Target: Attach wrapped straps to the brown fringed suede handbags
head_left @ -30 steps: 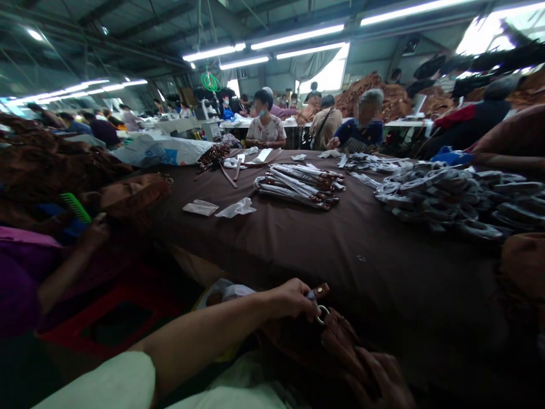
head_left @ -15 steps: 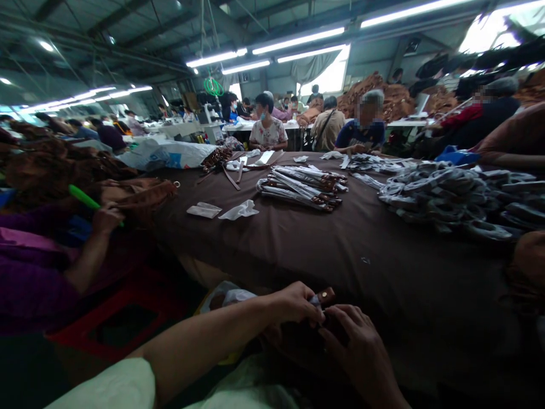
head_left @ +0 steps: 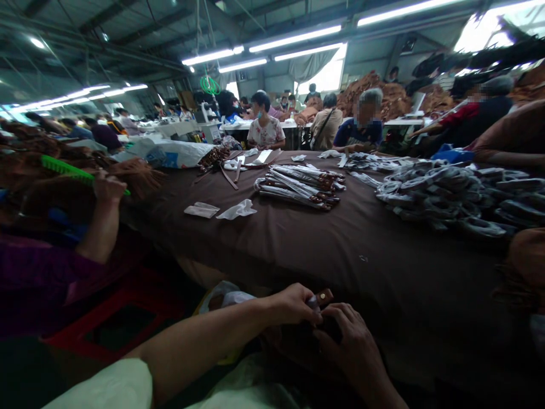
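Note:
At the near edge of the cloth-covered table (head_left: 272, 244), my left hand (head_left: 298, 302) grips a brown leather strap (head_left: 325, 296). Its end sticks out past the fingers and carries a round brass rivet. A pale plastic wrap shows on the strap beside my fingers. My right hand (head_left: 347, 332) is curled against the left fingertips, its thumb bent below. Whatever it pinches is hidden in shadow. Farther up the table lies a stack of wrapped straps (head_left: 300, 186) with brown ends.
Two translucent wrappers (head_left: 237, 209) lie left of centre. A heap of grey wrapped loops (head_left: 438, 196) fills the right side. On the left, a co-worker's hand (head_left: 109, 186) holds a green comb (head_left: 68, 167) near brown material. A red stool (head_left: 106, 318) stands below. Other people sit across the table.
The co-worker's hand and green comb on the left have moved up and left. My hands stay nearly in place, the right fingers shifting slightly closer to the left.

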The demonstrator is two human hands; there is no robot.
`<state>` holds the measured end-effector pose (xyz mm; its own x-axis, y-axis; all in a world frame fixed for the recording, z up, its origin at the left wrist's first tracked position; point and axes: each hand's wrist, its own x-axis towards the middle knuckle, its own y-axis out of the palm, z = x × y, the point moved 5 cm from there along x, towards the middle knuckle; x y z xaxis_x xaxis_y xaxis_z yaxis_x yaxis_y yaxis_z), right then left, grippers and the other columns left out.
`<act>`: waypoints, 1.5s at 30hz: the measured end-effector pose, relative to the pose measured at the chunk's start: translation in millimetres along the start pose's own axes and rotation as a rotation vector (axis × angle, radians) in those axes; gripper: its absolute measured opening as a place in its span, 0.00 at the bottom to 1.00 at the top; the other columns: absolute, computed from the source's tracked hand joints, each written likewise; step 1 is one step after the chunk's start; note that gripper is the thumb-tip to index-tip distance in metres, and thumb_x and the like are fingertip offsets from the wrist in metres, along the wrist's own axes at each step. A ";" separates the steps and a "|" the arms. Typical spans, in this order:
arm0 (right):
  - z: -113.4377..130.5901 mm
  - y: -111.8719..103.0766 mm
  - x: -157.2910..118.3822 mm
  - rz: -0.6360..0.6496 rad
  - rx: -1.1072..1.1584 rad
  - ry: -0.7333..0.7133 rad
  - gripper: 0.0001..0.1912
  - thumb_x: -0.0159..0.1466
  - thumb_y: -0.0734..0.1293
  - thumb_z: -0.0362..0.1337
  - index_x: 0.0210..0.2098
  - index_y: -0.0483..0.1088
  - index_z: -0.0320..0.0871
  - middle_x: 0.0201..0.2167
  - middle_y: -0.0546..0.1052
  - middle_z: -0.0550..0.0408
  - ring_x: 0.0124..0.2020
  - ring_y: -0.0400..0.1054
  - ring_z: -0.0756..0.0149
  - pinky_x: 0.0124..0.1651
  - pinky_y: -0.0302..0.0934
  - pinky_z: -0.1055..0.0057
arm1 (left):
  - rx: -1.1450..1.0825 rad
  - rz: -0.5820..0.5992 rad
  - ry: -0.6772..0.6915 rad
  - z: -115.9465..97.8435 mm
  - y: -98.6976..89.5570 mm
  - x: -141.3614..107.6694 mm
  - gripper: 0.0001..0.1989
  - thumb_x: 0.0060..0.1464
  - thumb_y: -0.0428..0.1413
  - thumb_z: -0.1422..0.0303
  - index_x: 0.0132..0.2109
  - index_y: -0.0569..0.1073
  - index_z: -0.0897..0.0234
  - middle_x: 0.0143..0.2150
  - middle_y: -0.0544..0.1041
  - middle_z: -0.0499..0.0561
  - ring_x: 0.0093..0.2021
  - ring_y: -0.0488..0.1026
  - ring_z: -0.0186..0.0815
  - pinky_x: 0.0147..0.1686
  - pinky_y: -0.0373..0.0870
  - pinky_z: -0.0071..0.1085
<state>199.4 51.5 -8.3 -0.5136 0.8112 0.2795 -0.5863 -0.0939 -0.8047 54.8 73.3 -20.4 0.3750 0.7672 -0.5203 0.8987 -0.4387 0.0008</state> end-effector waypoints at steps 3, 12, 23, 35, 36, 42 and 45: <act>-3.1 1.5 0.6 0.095 0.038 0.094 0.16 0.57 0.70 0.39 0.44 0.66 0.48 0.43 0.73 0.53 0.41 0.70 0.58 0.41 0.65 0.64 | -0.024 -0.046 0.021 1.4 -0.3 -3.7 0.13 0.33 0.64 0.67 0.28 0.71 0.67 0.20 0.67 0.41 0.20 0.59 0.24 0.22 0.54 0.24; -2.4 1.3 -3.0 0.004 -0.059 0.110 0.18 0.63 0.65 0.46 0.50 0.65 0.46 0.45 0.74 0.50 0.44 0.71 0.56 0.45 0.66 0.61 | -0.356 -0.312 0.080 16.9 10.0 -5.2 0.18 0.32 0.65 0.61 0.29 0.69 0.67 0.21 0.66 0.43 0.21 0.59 0.26 0.21 0.51 0.25; -9.8 2.3 -7.0 -0.011 -0.052 0.008 0.14 0.66 0.62 0.43 0.49 0.66 0.45 0.45 0.74 0.49 0.44 0.70 0.57 0.45 0.66 0.60 | -0.399 -0.201 0.163 15.7 10.4 -6.6 0.21 0.42 0.62 0.55 0.36 0.72 0.69 0.25 0.71 0.46 0.15 0.58 0.23 0.16 0.53 0.24; -8.9 3.4 -7.4 -0.101 -0.093 -0.087 0.12 0.66 0.62 0.43 0.46 0.66 0.44 0.41 0.75 0.48 0.41 0.71 0.57 0.42 0.66 0.60 | -0.111 -0.204 0.303 5.6 12.8 -9.6 0.20 0.43 0.63 0.60 0.40 0.74 0.71 0.28 0.69 0.45 0.23 0.62 0.25 0.19 0.60 0.21; -8.3 2.8 -7.7 -0.114 -0.094 -0.094 0.11 0.66 0.62 0.43 0.46 0.66 0.44 0.41 0.75 0.48 0.40 0.71 0.57 0.42 0.66 0.61 | -0.112 -0.197 0.315 5.1 13.3 -9.5 0.19 0.44 0.63 0.60 0.39 0.74 0.71 0.28 0.69 0.45 0.23 0.61 0.25 0.19 0.60 0.21; -6.3 5.1 -6.5 -0.046 -0.067 -0.082 0.10 0.65 0.63 0.40 0.44 0.67 0.45 0.39 0.76 0.50 0.39 0.71 0.59 0.42 0.66 0.62 | -0.115 -0.155 0.296 7.9 13.4 -7.9 0.17 0.44 0.62 0.61 0.38 0.74 0.69 0.27 0.68 0.44 0.22 0.61 0.24 0.20 0.60 0.22; -3.7 2.4 -3.3 -0.002 -0.053 -0.075 0.09 0.65 0.64 0.39 0.44 0.67 0.45 0.39 0.75 0.51 0.39 0.70 0.59 0.41 0.65 0.63 | -0.151 -0.146 0.256 10.2 9.4 -5.4 0.18 0.40 0.64 0.62 0.36 0.75 0.70 0.25 0.69 0.44 0.21 0.62 0.24 0.21 0.60 0.23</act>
<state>202.0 50.7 -13.1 -0.5588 0.7658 0.3181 -0.5544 -0.0597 -0.8301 58.9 60.3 -26.3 0.2672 0.9181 -0.2928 0.9636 -0.2555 0.0782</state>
